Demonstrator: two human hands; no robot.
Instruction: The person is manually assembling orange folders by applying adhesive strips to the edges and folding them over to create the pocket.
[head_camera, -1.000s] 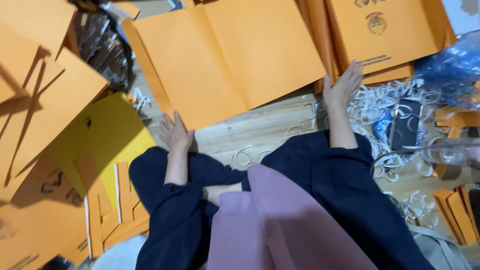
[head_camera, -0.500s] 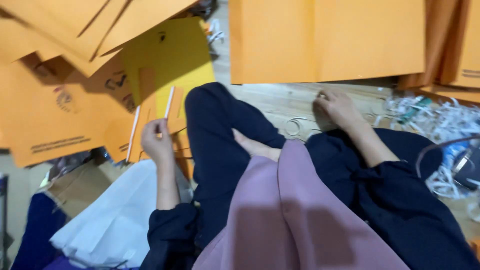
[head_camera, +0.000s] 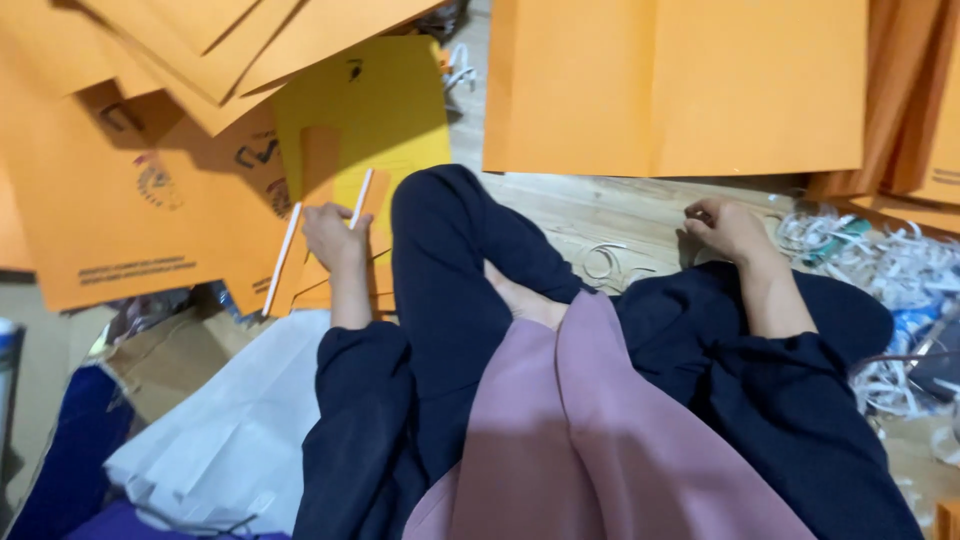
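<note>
I sit cross-legged on a wooden floor (head_camera: 580, 215) in dark trousers and a mauve top. My left hand (head_camera: 335, 238) reaches to my left and grips a narrow orange card piece with a white edge (head_camera: 362, 198), taken from a small stack of such pieces (head_camera: 310, 285). A second white-edged strip (head_camera: 280, 260) lies beside it. My right hand (head_camera: 728, 228) rests curled on the floor by my right knee, and I cannot see anything in it. A large flat orange sheet (head_camera: 680, 85) lies just beyond my knees.
Overlapping orange printed sheets (head_camera: 120, 200) and a yellow sheet (head_camera: 370, 105) cover the floor at left. White paper strips and cord scraps (head_camera: 880, 260) pile up at right. White bags (head_camera: 235, 430) and a dark blue cloth (head_camera: 70, 450) lie at lower left.
My view has swung left and down. My left hand has moved from the floor to the stack at my left and taken hold of a white-edged orange piece. My right hand has drawn back from the large sheet.
</note>
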